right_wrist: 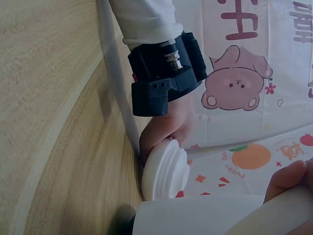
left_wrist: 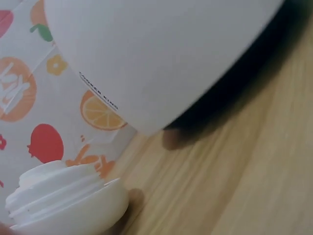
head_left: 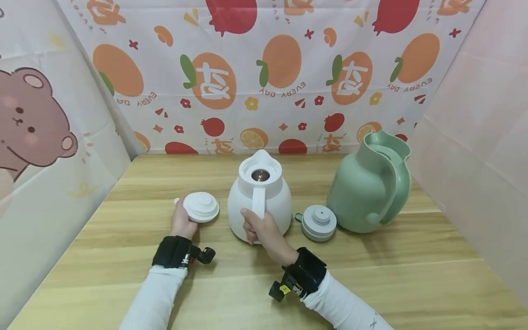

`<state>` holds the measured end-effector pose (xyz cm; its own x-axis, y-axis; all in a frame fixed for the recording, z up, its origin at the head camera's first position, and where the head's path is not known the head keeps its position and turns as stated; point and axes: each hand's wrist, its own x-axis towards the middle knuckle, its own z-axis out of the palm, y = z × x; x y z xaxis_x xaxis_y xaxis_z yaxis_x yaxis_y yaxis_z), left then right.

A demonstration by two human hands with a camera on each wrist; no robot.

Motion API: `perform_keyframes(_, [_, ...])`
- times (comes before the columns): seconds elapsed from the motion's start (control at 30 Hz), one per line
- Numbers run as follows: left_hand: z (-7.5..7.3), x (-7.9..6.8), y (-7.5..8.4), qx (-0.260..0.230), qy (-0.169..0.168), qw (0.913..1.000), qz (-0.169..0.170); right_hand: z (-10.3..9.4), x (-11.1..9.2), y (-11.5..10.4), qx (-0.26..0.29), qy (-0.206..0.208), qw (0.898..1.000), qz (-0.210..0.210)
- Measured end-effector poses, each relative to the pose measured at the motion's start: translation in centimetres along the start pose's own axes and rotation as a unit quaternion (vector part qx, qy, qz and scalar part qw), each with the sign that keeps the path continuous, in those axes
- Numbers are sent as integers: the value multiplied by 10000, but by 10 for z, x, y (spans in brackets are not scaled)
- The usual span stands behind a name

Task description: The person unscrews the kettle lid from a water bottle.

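Note:
My left hand (head_left: 183, 223) holds a white jug lid (head_left: 201, 207) by its left edge, the stepped underside facing up. The lid is low over or on the table; which one, I cannot tell. My right hand (head_left: 264, 231) grips the handle (head_left: 259, 201) of a white thermos jug (head_left: 237, 206), which stands upright with its mouth uncovered. In the left wrist view the jug's wall (left_wrist: 161, 58) fills the top and the lid (left_wrist: 68, 200) sits lower left. The right wrist view has the left hand (right_wrist: 168, 127) at the lid (right_wrist: 164, 171).
A green jug (head_left: 356, 192) stands at the right near the back of the wooden table (head_left: 231, 284). Next to it lies a grey-green lid (head_left: 319, 224), stepped side up, its tab pointing left. A fruit-print cloth (head_left: 247, 73) hangs behind the table, with pale cloths at both sides.

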<state>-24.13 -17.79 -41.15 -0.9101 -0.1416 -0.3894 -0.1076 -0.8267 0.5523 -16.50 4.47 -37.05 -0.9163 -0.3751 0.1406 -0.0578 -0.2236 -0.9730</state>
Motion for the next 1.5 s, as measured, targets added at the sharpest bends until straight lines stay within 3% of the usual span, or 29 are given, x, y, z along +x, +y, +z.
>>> perform_keyframes(0.1, [3, 0, -1, 1069, 593, 9901, 692, 0, 1, 0, 24, 34, 10000, -12])
perform_keyframes(0.27, [1, 1, 3, 2740, 1491, 9395, 1417, 0, 2, 1, 11, -23, 10000, -18])
perform_keyframes(0.43, [-6, 5, 13, 3483, 1325, 9141, 1599, 0, 2, 0, 7, 22, 10000, -19])
perform_keyframes(0.5, [-10, 5, 18, 4078, 1169, 8910, 1617, 0, 2, 0, 8, 16, 10000, -6])
perform_keyframes(0.63, [-16, 1, 29, 5294, 855, 8304, 1509, 0, 2, -1, 31, 22, 10000, 29])
perform_keyframes(0.7, [-17, -1, 34, 5603, 685, 8143, 1351, 0, 2, -1, 44, 29, 10000, 55])
perform_keyframes(0.77, [-17, -3, 38, 5667, 572, 8131, 1199, 0, 2, -2, 54, 48, 9999, 81])
perform_keyframes(0.9, [-18, -5, 41, 5469, 435, 8321, 818, 0, 2, -2, 69, 57, 9999, 102])
perform_keyframes(1.0, [-20, -4, 42, 5495, 407, 8328, 535, 0, 3, -1, 56, 48, 9999, 104])
perform_keyframes(1.13, [-22, -3, 42, 5625, 404, 8247, 424, 1, 2, -1, 23, 44, 9999, 101])
perform_keyframes(1.2, [-22, -3, 42, 5676, 399, 8210, 468, 1, 2, -2, 14, 50, 9999, 109])
perform_keyframes(1.4, [-23, -6, 44, 6000, 345, 7960, 727, 1, 2, -2, 36, 65, 9999, 133])
perform_keyframes(1.5, [-23, -7, 44, 6043, 316, 7920, 809, 2, 1, -2, 36, 87, 9999, 136])
